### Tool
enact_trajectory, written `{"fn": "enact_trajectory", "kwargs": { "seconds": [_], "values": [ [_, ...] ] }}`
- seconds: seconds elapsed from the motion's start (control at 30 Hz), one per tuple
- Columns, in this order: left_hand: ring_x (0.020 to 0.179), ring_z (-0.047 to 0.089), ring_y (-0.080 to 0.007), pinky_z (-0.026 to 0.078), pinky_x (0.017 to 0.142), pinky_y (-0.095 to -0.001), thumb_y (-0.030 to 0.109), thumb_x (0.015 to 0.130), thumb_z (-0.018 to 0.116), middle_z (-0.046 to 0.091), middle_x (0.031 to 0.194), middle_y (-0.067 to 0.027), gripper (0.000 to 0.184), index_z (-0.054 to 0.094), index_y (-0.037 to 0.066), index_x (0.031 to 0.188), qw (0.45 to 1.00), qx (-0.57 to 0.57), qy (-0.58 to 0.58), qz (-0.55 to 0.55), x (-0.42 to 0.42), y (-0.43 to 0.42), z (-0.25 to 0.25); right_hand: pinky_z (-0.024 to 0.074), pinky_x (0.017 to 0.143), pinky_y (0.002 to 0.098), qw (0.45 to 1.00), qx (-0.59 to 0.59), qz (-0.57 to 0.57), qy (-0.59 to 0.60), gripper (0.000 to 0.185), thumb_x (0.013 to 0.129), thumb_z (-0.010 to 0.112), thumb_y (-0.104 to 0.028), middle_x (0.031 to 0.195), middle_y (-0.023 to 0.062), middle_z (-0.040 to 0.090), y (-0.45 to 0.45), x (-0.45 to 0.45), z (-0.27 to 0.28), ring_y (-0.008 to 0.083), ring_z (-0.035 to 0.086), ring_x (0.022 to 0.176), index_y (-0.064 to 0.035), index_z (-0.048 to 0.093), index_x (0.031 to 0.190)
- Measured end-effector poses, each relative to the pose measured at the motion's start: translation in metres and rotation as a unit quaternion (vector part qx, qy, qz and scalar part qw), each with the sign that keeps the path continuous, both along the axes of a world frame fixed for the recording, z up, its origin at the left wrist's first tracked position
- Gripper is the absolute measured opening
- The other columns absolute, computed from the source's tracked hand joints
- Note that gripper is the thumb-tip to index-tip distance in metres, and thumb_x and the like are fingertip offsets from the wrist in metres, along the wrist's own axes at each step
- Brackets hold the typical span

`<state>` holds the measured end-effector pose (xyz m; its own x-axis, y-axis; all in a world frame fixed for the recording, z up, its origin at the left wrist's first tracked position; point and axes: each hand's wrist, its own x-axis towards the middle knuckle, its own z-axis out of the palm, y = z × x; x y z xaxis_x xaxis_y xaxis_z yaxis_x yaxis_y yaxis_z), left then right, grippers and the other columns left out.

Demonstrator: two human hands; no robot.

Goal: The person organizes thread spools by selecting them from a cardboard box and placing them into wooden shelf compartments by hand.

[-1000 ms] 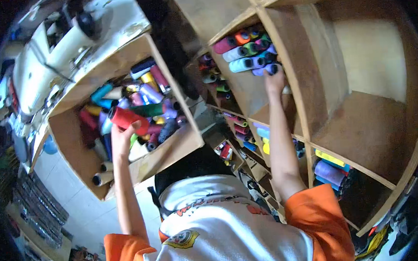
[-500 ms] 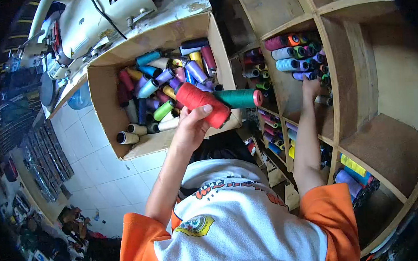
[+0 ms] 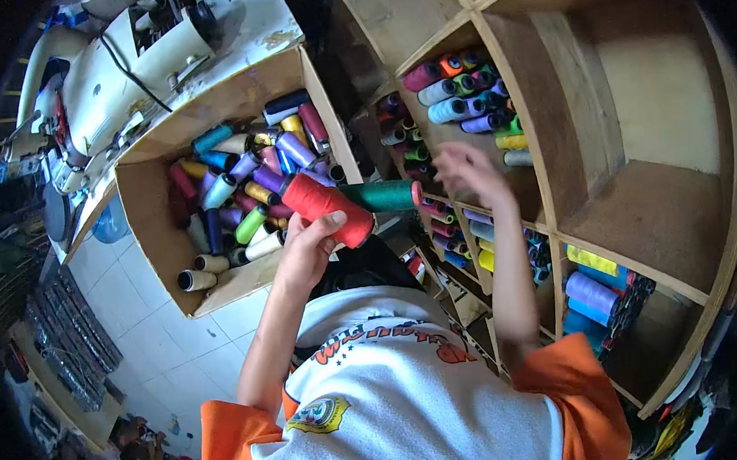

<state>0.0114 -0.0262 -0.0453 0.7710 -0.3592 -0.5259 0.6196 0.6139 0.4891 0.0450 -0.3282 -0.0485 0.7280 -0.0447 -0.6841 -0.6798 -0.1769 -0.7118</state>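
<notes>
A large red thread spool (image 3: 323, 206) is gripped in my left hand (image 3: 304, 252), thumb across its lower end. Behind it a green thread spool (image 3: 383, 196) with a pink end sticks out to the right; how the fingers hold it is hidden. My right hand (image 3: 470, 173), slightly blurred, is in front of the shelf compartment with its fingers stretched out and nothing in them. Just above it, a stack of thread spools lies on its side, among them a purple spool (image 3: 483, 123) and a light blue spool (image 3: 447, 110).
Left of my hands, a cardboard box (image 3: 154, 243) holds many jumbled thread spools. A white sewing machine (image 3: 110, 73) stands on a table behind it. The wooden shelf (image 3: 540, 135) rises on the right, with more spools in its lower compartments. White floor tiles (image 3: 151, 328) show at lower left.
My right hand has drawn back from the spools in the shelf compartment, its fingers now free. My left hand keeps the red and green spools. The view has shifted to the right.
</notes>
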Motion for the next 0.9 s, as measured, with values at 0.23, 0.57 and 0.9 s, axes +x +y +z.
{"fn": "enact_trajectory", "kwargs": {
  "seconds": [0.23,0.57,0.9],
  "values": [
    [0.090,0.060,-0.0171,0.049,0.081,-0.0334,0.013,0.075,0.069,0.058,0.097,-0.0051,0.037,0.050,0.004,0.105,0.998,0.006,0.003,-0.067,0.004,-0.027,0.000,0.0477,0.067,0.0223,0.990,0.031,-0.004,-0.139,0.038,0.081,0.068,-0.014,0.089,0.0025,0.060,0.050,-0.049,0.040,0.0076,0.058,0.076,-0.0004,0.055,0.114],
    [0.091,0.059,-0.0158,0.045,0.085,-0.0308,0.010,0.072,0.071,0.062,0.099,-0.0079,0.041,0.053,0.001,0.108,0.967,0.192,-0.077,-0.151,0.006,-0.010,-0.012,0.0494,0.068,0.0318,0.860,-0.448,-0.032,-0.244,0.033,0.074,0.072,-0.016,0.083,0.0119,0.065,-0.058,0.005,-0.060,0.0230,0.064,0.077,-0.0021,0.058,0.101],
    [0.093,0.059,-0.0160,0.044,0.088,-0.0323,0.011,0.072,0.073,0.062,0.098,-0.0066,0.041,0.052,0.002,0.107,0.965,0.224,-0.070,-0.112,0.003,0.003,-0.023,0.0497,0.072,0.0393,0.827,-0.519,-0.068,-0.202,0.038,0.068,0.076,-0.021,0.090,0.0179,0.065,-0.061,0.032,-0.100,0.0336,0.063,0.085,-0.0071,0.059,0.099]
  ]
}}
